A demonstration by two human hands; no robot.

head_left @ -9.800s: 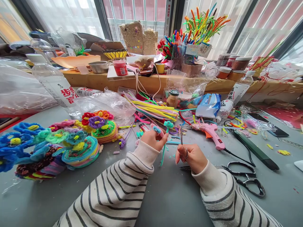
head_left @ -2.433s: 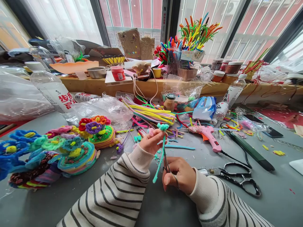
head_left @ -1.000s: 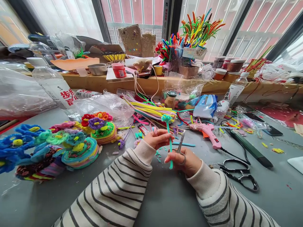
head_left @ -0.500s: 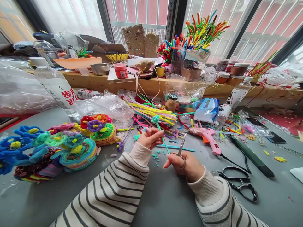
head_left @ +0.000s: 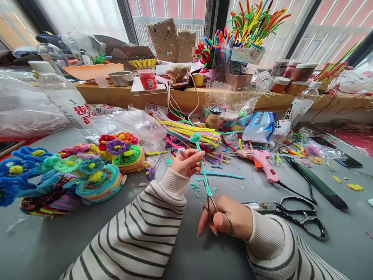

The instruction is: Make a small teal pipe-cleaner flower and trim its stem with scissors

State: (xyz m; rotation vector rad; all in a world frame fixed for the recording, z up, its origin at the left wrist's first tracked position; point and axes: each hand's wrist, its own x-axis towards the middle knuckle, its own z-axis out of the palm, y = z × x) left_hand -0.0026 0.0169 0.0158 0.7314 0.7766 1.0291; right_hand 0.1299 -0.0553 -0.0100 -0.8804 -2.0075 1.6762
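Meanwhile, teal pipe cleaner (head_left: 201, 165) between left hand (head_left: 186, 162) and small scissors (head_left: 212, 202).

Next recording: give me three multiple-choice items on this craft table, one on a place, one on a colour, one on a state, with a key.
1. Where does the glue gun lie?
A. on the table, right of the hands
B. on the window ledge
C. on the flower stack

2. What colour is the stem in the left hand?
A. red
B. teal
C. black

3. How do the small scissors in the right hand stand?
A. lying flat on the table
B. tips at the stem's lower end
C. shut in a case

Key: 1 A, it lies on the grey top beyond the right hand. 2 B, stem and curled head are teal. 3 B, the tips meet the stem's bottom end.
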